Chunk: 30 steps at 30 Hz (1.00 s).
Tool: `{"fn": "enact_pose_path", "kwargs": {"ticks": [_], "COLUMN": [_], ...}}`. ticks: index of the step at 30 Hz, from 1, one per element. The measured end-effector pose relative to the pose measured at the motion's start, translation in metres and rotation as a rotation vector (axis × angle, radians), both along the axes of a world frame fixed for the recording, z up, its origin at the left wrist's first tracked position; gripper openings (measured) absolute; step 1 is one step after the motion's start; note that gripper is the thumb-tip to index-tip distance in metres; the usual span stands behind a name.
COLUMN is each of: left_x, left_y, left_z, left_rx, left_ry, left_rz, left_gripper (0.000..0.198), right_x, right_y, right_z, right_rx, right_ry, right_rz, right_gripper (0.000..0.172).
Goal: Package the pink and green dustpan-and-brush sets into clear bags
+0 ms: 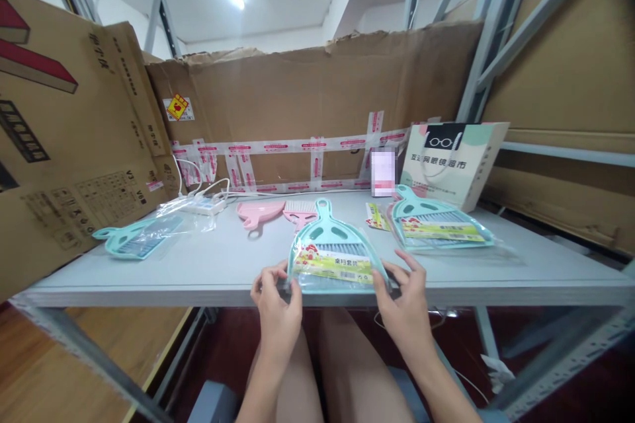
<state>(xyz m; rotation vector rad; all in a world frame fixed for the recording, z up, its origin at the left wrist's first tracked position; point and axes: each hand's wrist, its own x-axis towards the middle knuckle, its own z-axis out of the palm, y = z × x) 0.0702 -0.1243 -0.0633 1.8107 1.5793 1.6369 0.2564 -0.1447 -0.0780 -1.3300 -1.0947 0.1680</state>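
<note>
Status, left to right:

- Far left of the left fingers: a flat teal plastic dustpan-and-brush set (131, 238) under crinkled clear film. No label is visible, so it looks unfinished.
- Closer in: a loose clear plastic bag (186, 215), glossy and wrinkled, and a white plastic power strip (201, 206) with its cable.
- Just beyond the left fingertips: a pink plastic dustpan (258, 211) and a pink plastic brush (300, 211). Both are bare, with no sleeve or label, so they look not done.
- left hand (275, 301): fingers curled, pinching the lower-left corner of the sleeved teal plastic dustpan pack (331, 241).
- The pack lies flat at the near edge of the matte grey table (223, 271), between both hands, with its handle loop pointing away.
- A yellow-green printed paper label (332, 266) is already in place, just past the fingertips. I judge this one nearly done, with only the near film edge still being handled.
- right hand (404, 301): fingers spread, tips gripping the lower-right corner.
- Beyond the right fingers: a labelled sleeved teal set (439, 221), which looks finished; can't tell whether more lie under it. Behind it stands a white-and-mint paper carrier bag (451, 158).
</note>
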Motion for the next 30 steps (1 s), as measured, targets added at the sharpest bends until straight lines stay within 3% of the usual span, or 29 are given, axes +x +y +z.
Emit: {"fn": "enact_pose_path", "kwargs": {"ticks": [4, 10, 14, 17, 23, 25, 30], "left_x": [0.001, 0.002, 0.006, 0.020, 0.096, 0.130, 0.197], "left_y": [-0.001, -0.002, -0.004, 0.004, 0.050, 0.070, 0.097], "left_z": [-0.008, -0.008, 0.008, 0.030, 0.063, 0.067, 0.065], "left_rx": [0.041, 0.090, 0.064, 0.030, -0.018, -0.048, -0.183], "left_ry": [-0.191, -0.240, -0.135, -0.057, 0.000, 0.034, 0.256], "left_rz": [-0.069, -0.077, -0.066, -0.192, -0.540, -0.619, -0.647], "left_gripper": [0.016, 0.012, 0.004, 0.006, 0.014, 0.014, 0.014], "right_x": [-0.014, -0.019, -0.006, 0.019, 0.111, 0.144, 0.199], "right_y": [-0.001, 0.005, 0.009, 0.013, 0.027, 0.037, 0.052], "right_z": [-0.001, -0.003, 0.011, 0.032, 0.071, 0.077, 0.076], "right_rx": [0.116, 0.248, 0.226, 0.208, 0.070, -0.019, -0.243], "right_ry": [0.202, 0.163, 0.035, -0.080, -0.211, -0.220, -0.245], "right_rz": [0.057, -0.021, -0.043, -0.087, -0.290, -0.378, -0.486], "right_gripper": [0.043, 0.031, 0.024, 0.023, 0.024, 0.024, 0.021]}}
